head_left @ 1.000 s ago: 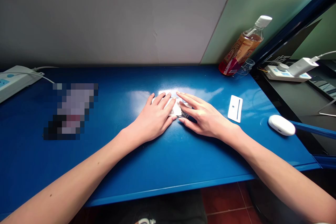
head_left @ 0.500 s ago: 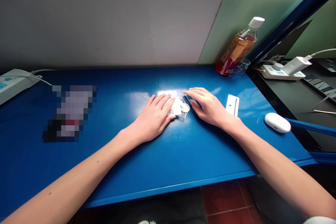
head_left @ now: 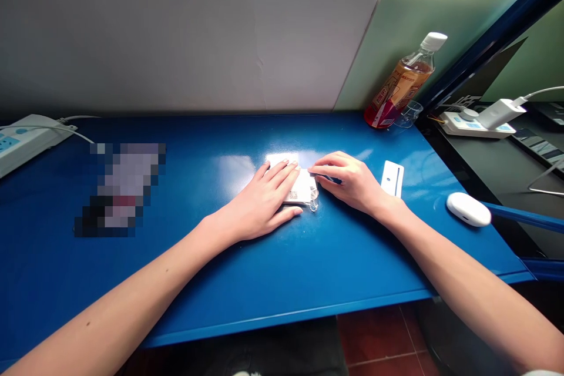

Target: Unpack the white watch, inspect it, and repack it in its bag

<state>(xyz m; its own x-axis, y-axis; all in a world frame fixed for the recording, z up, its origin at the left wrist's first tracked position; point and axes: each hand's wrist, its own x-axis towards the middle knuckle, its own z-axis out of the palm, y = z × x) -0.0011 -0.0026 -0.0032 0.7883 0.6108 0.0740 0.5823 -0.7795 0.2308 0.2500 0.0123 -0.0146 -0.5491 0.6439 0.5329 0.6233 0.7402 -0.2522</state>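
Under my left hand is a flat white packet with a small printed square code, lying on the blue desk. The palm is down, and the fingers stretch out across the packet, hiding its left part. Crinkled clear plastic sticks out at the packet's right end. There my right hand comes in from the right, thumb and fingertips drawn close together on the plastic edge; the exact grip is small and partly hidden.
A white slotted plate and a white oval case lie right of my right hand. Behind them stand a drink bottle and a clear cup. Power strips and a blurred-out phone-like object are left.
My left hand has spread flatter, thumb moved out from the packet, and more of its white face shows. My right fingers have closed in on its right end. The round pale piece there no longer shows.
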